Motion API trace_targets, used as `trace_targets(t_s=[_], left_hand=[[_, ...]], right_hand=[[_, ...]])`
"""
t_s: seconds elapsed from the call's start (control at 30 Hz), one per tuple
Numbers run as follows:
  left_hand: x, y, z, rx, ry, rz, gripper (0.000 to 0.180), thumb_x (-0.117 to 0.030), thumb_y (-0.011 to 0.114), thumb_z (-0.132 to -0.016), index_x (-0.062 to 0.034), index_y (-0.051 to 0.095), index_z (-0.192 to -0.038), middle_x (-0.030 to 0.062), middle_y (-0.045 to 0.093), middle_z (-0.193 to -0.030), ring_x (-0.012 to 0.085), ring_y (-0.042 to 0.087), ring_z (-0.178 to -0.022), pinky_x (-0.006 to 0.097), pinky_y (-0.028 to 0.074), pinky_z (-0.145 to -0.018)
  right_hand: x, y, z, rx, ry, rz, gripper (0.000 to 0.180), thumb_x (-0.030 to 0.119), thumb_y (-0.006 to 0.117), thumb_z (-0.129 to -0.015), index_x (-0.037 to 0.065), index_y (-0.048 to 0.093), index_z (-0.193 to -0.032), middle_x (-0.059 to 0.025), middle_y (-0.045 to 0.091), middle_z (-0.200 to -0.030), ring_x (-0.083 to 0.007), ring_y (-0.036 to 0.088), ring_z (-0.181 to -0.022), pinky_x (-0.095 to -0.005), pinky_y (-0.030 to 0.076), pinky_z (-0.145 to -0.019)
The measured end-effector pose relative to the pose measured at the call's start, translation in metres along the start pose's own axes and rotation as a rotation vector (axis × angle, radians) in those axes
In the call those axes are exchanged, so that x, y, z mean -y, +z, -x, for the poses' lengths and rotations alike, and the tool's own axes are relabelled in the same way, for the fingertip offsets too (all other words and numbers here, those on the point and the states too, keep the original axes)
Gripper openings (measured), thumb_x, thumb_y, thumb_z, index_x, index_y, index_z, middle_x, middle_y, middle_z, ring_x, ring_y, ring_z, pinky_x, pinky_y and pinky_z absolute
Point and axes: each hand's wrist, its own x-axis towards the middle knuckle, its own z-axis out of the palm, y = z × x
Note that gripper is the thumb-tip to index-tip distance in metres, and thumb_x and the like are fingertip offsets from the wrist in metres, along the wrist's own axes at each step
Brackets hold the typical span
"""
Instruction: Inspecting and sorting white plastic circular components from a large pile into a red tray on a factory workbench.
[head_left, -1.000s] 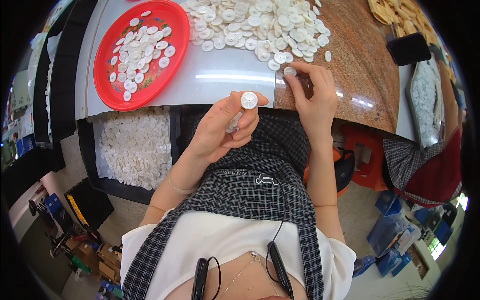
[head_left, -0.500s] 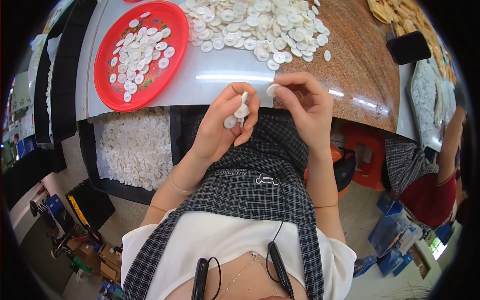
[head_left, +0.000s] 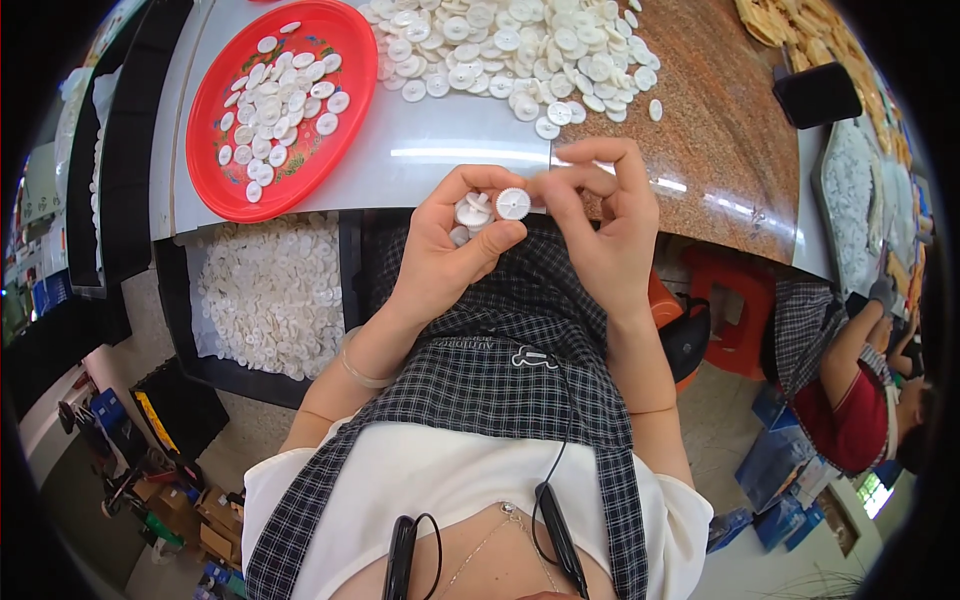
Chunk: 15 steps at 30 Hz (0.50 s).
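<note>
My left hand [head_left: 450,238] is closed round several small white plastic gears. One white gear [head_left: 513,204] faces up between its thumb and fingers, with teeth round its rim; other white gears [head_left: 474,210] sit behind it in the curl of the fingers. Close by on the right is my right hand [head_left: 608,220], its thumb and fingers drawn together, tips slightly blurred at the gear's edge. Whatever is in that pinch, if anything, is hidden. Both hands are at the table's near edge, above my checked apron [head_left: 500,370].
A red tray [head_left: 205,150] with white gears lies on the table at the left. A large heap of white gears [head_left: 510,50] is beyond my hands. Below the table edge, a black bin [head_left: 180,300] holds many white parts. Another person [head_left: 850,410] is at the far right.
The white disc that was in my right fingers no longer shows there. A gear now shows face up in my left hand, whose thumb has turned inward. The hands have come closer together.
</note>
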Motion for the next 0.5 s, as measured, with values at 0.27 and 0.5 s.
trace_targets(t_s=[0.27,0.5], left_hand=[[-0.002,0.001,0.000,-0.002,0.010,0.000,0.033,-0.010,0.070,-0.088,-0.0036,0.055,-0.117,-0.0049,0.053,-0.079,-0.0012,0.040,-0.054,0.015,0.029,-0.044],[-0.003,-0.001,-0.001,0.009,0.006,0.026,0.032,-0.009,0.069,-0.089,-0.0036,0.054,-0.117,-0.0040,0.053,-0.078,-0.0006,0.040,-0.053,0.015,0.029,-0.043]], right_hand=[[-0.035,-0.012,-0.033,-0.189,-0.493,0.785,0.021,0.002,0.069,-0.080,0.004,0.064,-0.100,-0.0076,0.066,-0.102,-0.0226,0.060,-0.087,-0.0318,0.049,-0.074],[-0.032,-0.006,-0.024,-0.186,-0.220,0.504,0.020,0.006,0.073,-0.078,0.004,0.066,-0.097,-0.0088,0.064,-0.097,-0.0253,0.059,-0.091,-0.0349,0.048,-0.080]])
